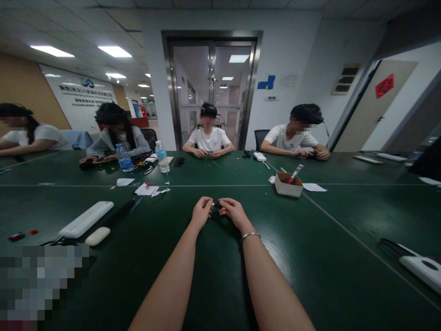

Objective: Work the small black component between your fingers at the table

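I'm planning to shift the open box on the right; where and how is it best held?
Probably by the near wall of the open box, coming from the camera side and pinching its upper edge: that wall faces you unobstructed, while the red-and-silver tool slants up and rightward.

And here's a gadget (217, 205) between left hand (202, 213) and right hand (234, 212), bottles (124, 160) beyond to the left, box (288, 189) beyond right!

A small black, silver-ended object (217, 205) bridges both hands (202, 213).

The small piece (217, 205) is black, tabletop (219, 271) green.
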Tool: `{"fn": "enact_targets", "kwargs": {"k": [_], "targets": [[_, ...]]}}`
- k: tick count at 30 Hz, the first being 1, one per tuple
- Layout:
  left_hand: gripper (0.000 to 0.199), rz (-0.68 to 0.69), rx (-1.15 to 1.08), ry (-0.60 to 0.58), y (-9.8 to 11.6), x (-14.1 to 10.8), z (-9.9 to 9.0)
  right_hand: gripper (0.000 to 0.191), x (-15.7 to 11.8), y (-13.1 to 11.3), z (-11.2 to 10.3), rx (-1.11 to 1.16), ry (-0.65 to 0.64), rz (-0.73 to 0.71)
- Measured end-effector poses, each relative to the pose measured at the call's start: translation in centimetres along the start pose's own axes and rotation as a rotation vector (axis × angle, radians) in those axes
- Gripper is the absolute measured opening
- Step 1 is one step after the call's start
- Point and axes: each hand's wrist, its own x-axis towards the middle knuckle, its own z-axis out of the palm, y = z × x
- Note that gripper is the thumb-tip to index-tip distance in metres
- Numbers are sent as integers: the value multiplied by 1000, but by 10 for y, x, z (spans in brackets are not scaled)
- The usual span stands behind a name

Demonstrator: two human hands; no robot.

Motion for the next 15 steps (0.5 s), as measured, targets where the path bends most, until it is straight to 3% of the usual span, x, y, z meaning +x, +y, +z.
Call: {"fn": "enact_targets", "kwargs": {"k": [3, 6, 15], "targets": [[30, 9, -53, 33, 0, 1, 0, 32, 0, 0, 0, -7, 4, -7], [31, -89, -92, 59, 2, 1, -1, 34, 0, 0, 0, -12, -2, -13], [30, -135, -87, 38, 5, 2, -6, 33, -1, 0, 0, -49, -40, -17]]}}
